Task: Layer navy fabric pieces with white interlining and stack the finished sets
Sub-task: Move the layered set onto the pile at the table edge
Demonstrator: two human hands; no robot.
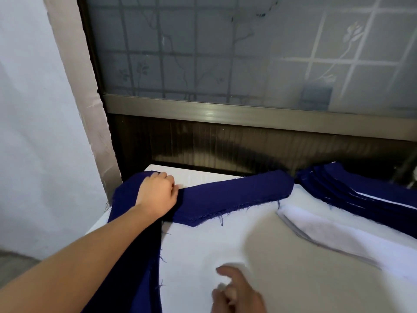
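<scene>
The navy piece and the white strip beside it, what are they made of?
The navy piece looks like matte woven cloth: loose threads fray along its cut edge. The white strip seems a soft, slightly fuzzy interlining, likely nonwoven, though that is uncertain.

A table (225, 256) stands before a window (225, 53), with a wall (33, 109) to its left. On the table's far left part lies a bent fabric piece (237, 195): one arm runs toward the far right, the other down along the left edge toward the viewer. The left hand (158, 195) rests on its corner. At the far right sits a stack of layered sets (361, 193); before it lies an interlining piece (338, 236). The right hand (237, 292) is over the near middle of the table
</scene>
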